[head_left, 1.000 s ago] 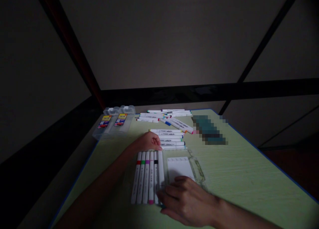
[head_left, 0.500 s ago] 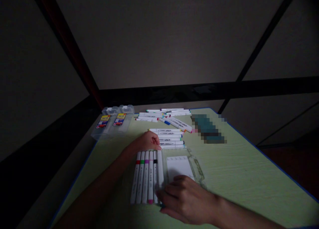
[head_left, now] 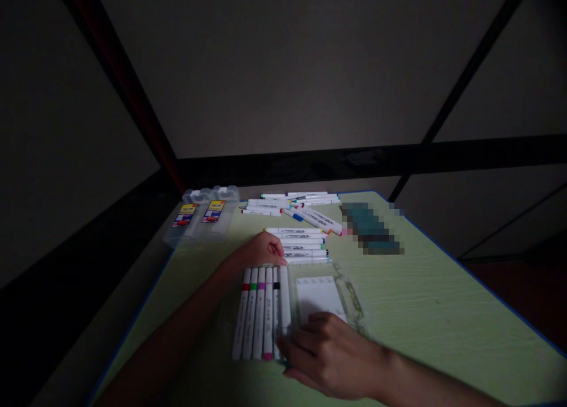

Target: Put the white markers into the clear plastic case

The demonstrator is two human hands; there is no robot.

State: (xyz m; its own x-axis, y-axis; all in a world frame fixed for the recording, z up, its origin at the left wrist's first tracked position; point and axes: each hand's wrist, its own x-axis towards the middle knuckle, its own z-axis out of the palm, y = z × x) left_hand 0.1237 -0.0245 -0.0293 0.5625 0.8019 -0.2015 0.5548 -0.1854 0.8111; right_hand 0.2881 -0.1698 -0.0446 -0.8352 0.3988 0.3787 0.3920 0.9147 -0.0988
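Note:
A clear plastic case (head_left: 354,298) lies unfolded before me. Side by side in its left half are several white markers (head_left: 250,321) with coloured bands, and a white card (head_left: 319,295) is in the right half. The rightmost white marker (head_left: 284,298) runs between my hands. My left hand (head_left: 264,250) is closed at its far end, thumb by the tip; what the curled fingers hold is hidden. Closed around its near end is my right hand (head_left: 325,354), which covers that end and part of the card.
Beyond the case lies a row of white markers (head_left: 303,242), with a looser pile (head_left: 316,218) farther back. Two clear cases with labels (head_left: 212,212) stand at the back left. A pixelated greenish object (head_left: 370,227) is at the right on the green table (head_left: 425,312).
The view shifts very slightly. Both hands and the markers keep their places, with no clear movement between the frames.

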